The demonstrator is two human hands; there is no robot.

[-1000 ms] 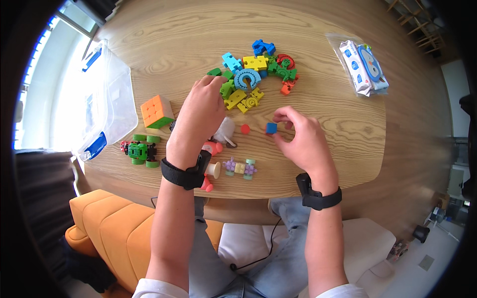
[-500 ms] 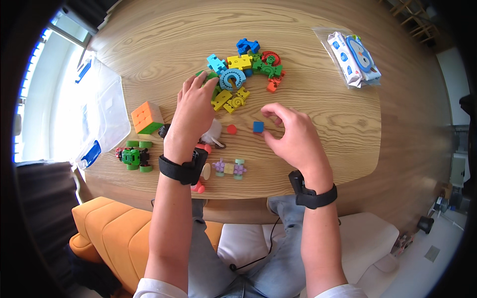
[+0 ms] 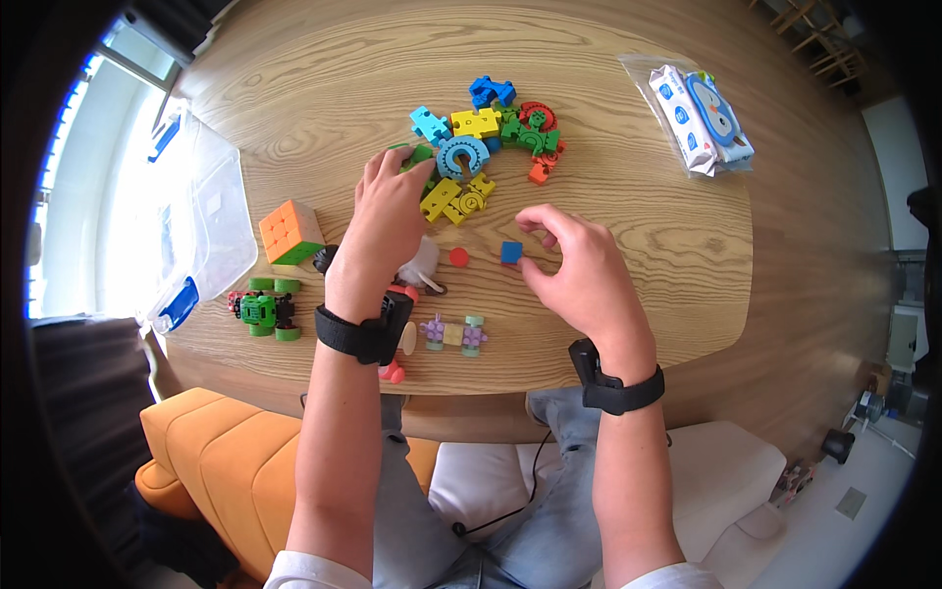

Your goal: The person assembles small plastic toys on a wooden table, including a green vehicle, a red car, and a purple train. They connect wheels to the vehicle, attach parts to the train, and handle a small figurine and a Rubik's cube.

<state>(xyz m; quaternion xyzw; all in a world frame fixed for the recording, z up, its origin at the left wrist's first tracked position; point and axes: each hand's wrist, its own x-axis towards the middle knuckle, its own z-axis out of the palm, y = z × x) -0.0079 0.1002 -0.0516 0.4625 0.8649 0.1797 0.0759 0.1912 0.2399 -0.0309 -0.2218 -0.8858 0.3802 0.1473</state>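
the left hand (image 3: 385, 218) lies flat over the wooden table (image 3: 628, 216), fingers extended to the near edge of the pile of coloured blocks (image 3: 481, 147). its fingertips touch a green block (image 3: 420, 155); a closed grasp is not visible. the right hand (image 3: 584, 270) hovers with fingers curled loosely and holds nothing; its thumb and forefinger sit just beside a small blue cube (image 3: 511, 252). a red round piece (image 3: 458, 257) lies between the two hands. a short row of purple, yellow and green blocks (image 3: 452, 334) rests near the table's front edge. a colour puzzle cube (image 3: 290, 233) and a green toy vehicle (image 3: 263, 310) sit left of the left wrist. a clear plastic bin (image 3: 211, 211) stands at far left, a wipes packet (image 3: 702, 108) at far right.
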